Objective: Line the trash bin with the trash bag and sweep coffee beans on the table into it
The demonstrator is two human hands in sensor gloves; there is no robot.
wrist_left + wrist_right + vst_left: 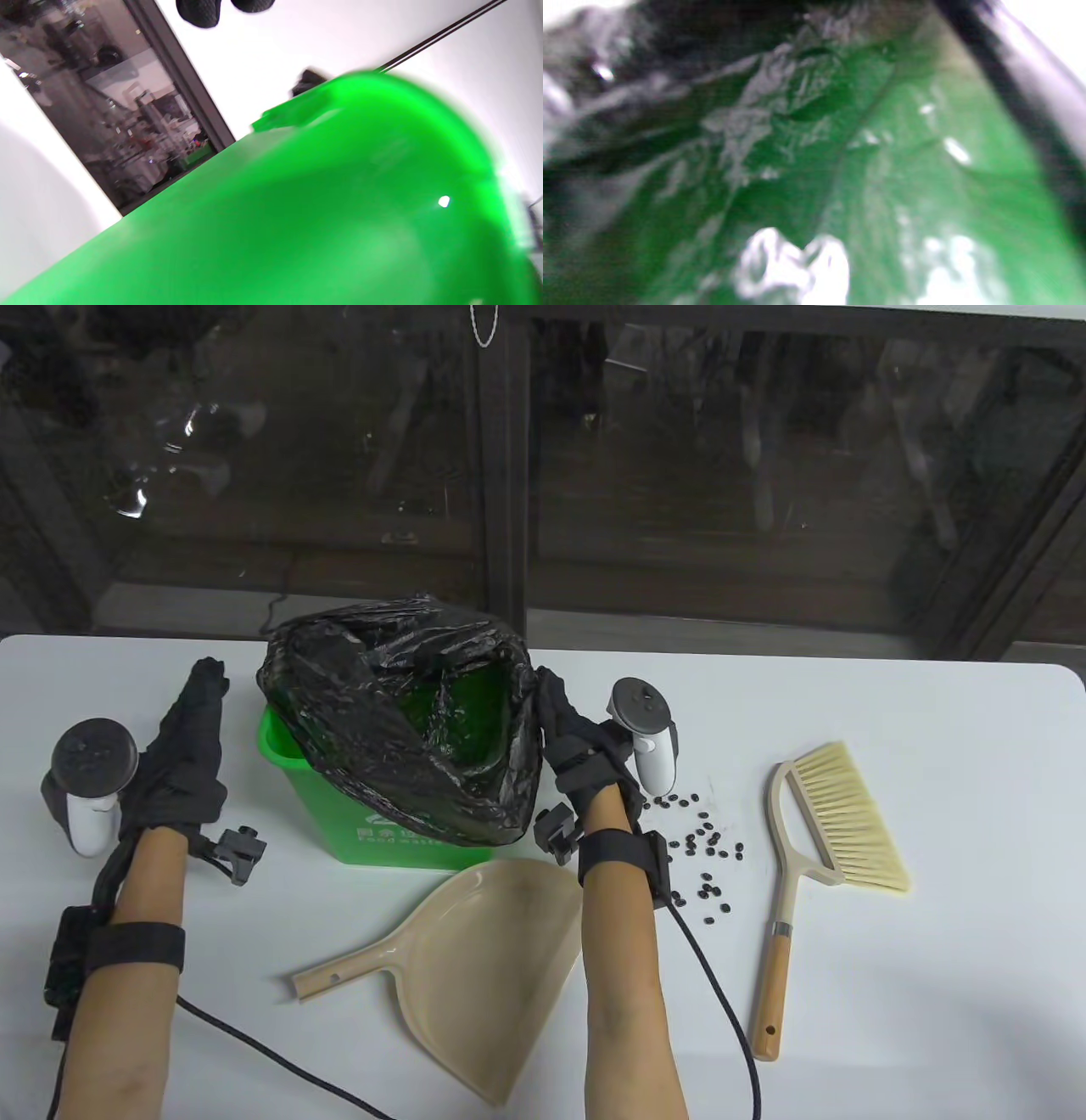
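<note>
Right now the green trash bin point(382, 823) is sitting on the white surface point(933, 746), toward the left of its middle, with the black trash bag point(399, 704) draping over its mouth; the bag is covering the far and right rim, while the left near corner of the rim is showing bare green. The right hand point(585, 755) is reaching to the bag's right edge, its fingers point(551, 691) curling onto the plastic there. The left hand point(182, 755) is hovering just left of the bin, fingers point(204, 683) lying straight and pressed together, holding nothing. Coffee beans point(700, 848) are lying scattered to the right of the right wrist, between it and the brush point(836, 823). A beige dustpan point(475, 967) is resting on the near side of the bin, its handle pointing left.
</note>
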